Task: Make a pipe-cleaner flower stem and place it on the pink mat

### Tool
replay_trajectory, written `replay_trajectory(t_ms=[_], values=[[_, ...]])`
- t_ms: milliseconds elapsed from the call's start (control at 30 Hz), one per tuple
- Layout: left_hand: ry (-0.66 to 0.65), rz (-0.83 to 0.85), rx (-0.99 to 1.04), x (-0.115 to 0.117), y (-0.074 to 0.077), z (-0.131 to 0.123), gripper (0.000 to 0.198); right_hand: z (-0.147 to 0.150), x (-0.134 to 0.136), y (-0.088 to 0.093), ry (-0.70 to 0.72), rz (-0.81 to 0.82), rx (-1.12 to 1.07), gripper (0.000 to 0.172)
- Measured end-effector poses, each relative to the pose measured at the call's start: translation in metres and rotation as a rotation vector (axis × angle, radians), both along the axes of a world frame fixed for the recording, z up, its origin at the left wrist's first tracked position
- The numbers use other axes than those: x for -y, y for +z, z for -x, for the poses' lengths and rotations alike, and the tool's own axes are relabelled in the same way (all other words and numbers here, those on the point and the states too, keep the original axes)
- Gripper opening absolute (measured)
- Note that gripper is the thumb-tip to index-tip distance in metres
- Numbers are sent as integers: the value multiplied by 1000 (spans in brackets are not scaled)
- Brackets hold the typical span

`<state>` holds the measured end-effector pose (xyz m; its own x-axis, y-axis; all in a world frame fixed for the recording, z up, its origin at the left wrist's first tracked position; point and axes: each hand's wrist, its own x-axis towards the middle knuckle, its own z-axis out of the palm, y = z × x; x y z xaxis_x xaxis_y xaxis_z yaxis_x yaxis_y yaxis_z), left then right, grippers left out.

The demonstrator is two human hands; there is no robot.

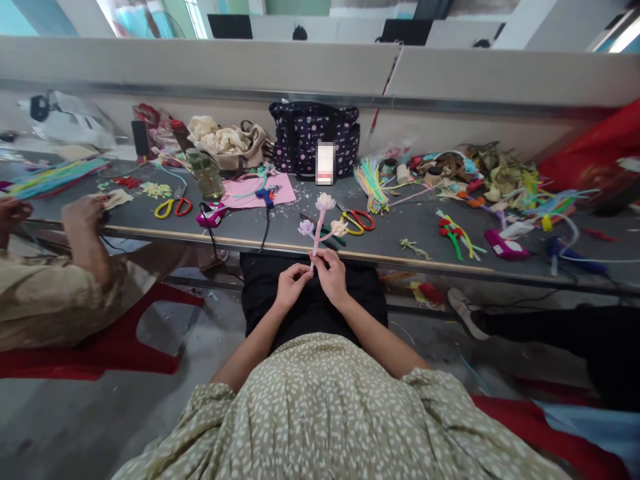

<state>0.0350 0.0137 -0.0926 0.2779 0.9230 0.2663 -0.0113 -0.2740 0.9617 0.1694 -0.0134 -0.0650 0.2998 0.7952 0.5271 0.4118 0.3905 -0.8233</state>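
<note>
Between my two hands stands a pipe-cleaner flower, upright, with a pink fuzzy stem and three blooms: a pale pink one on top, a lilac one at left and a cream one at right. My left hand pinches the lower end of the stem. Just above it, my right hand grips the stem with thumb and fingers. Both hands are over my lap, in front of the table's near edge. Behind the flower lie scissors with red and yellow handles and dark green-handled pliers, partly hidden.
On the grey table stand a dark dotted bag and a glass jar. A pipe-cleaner bundle, a blue glue gun and a pink sheet lie there. At left, a co-worker's hand works; a leg extends at right.
</note>
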Motion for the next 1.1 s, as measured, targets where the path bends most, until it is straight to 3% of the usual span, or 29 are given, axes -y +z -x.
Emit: replay_trajectory(t_ms=[267,567,767,967,1100], values=[[-17,29,21,0,0,-1,18,-1,4,4,27,-18,-16,16],[-42,162,120,-5,11,-5,22,-6,-8,13,35,-18,-2,15],[-26,141,141,-40,24,-10,23,-9,-49,31,80,-44,-1,14],[-83,104,-15,-70,35,-17,21,-26,-100,54,82,-9,-114,16],[-29,37,-87,-96,42,-13,19,-38,-128,63,97,-3,-193,20]])
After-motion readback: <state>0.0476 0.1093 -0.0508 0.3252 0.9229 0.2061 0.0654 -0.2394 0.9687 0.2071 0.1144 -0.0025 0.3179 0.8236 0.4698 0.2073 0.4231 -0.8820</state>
